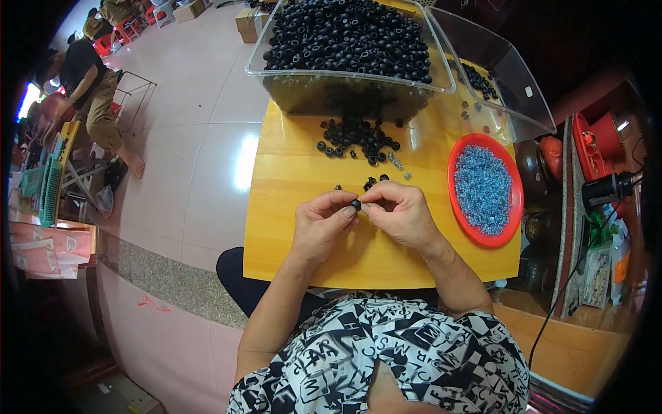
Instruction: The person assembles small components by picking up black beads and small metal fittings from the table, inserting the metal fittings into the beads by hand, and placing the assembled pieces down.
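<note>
My left hand (323, 219) pinches a small round black cap (356, 204) between thumb and fingers, above the yellow table (296, 259). From the other side, my right hand (400, 212) meets it with closed fingertips; whatever they grip is too small to make out. Just beyond my hands lie a few loose black caps (383, 178). Farther off, a heap of the same black caps (358, 138) spreads in front of a clear plastic bin (345, 83) piled with them. To the right, a red oval tray (452, 172) holds many small bluish clear pieces (484, 190).
Against the bin's right side leans another clear container (507, 76), with more black caps by it. Several clear pieces (396, 163) lie near the heap. Shelves with jars and a black cable (562, 290) stand at right. Another person (86, 83) works at far left.
</note>
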{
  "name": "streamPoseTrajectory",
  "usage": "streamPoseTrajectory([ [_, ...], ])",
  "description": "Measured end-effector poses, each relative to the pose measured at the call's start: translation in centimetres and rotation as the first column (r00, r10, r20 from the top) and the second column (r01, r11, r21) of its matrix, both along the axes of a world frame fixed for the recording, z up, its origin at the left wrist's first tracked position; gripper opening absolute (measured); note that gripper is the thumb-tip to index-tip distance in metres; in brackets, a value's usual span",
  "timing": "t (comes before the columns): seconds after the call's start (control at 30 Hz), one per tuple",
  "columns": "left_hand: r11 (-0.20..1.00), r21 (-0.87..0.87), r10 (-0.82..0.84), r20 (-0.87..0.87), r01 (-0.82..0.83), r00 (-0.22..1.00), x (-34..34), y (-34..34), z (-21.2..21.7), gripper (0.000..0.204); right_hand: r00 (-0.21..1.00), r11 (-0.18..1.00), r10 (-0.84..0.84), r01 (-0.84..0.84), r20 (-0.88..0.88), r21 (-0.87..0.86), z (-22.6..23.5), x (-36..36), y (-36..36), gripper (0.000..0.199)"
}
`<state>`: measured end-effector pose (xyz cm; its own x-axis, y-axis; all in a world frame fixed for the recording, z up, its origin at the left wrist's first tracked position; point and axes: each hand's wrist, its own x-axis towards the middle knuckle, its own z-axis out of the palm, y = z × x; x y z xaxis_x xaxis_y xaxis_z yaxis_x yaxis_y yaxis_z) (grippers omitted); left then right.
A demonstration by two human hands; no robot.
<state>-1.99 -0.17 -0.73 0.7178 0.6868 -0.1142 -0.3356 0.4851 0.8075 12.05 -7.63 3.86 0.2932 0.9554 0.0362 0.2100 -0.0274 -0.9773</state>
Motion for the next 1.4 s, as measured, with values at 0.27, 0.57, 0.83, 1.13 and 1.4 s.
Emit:
streamPoseTrajectory([
  [0.27,0.921,0.383,0.106,-0.082,-0.067,0.991,0.1,-0.3,0.0,0.018,0.999,0.999,0.033,-0.033,0.019,0.026,-0.5,0.2,-0.1,0.007],
  [0.57,0.705,0.703,0.237,-0.117,-0.088,0.965,0.5,-0.5,-0.1,0.012,0.946,0.991,0.005,-0.047,0.325,0.123,-1.2,-0.2,0.4,0.007],
  [0.83,0.735,0.665,0.257,-0.094,-0.132,0.962,0.5,-0.7,-0.3,0.012,0.974,0.997,0.042,-0.055,0.224,0.053,-0.6,0.2,0.4,0.005],
  [1.13,0.98,0.188,0.073,-0.061,-0.06,0.995,0.4,-0.7,0.0,0.017,0.941,0.997,0.059,-0.074,-0.334,-0.034,-0.2,0.5,0.4,0.005],
  [1.4,0.938,0.335,0.151,-0.152,-0.093,0.977,0.5,-0.9,0.2,0.015,0.999,1.0,0.021,-0.021,0.04,0.0,-0.9,0.3,0.2,0.003],
])
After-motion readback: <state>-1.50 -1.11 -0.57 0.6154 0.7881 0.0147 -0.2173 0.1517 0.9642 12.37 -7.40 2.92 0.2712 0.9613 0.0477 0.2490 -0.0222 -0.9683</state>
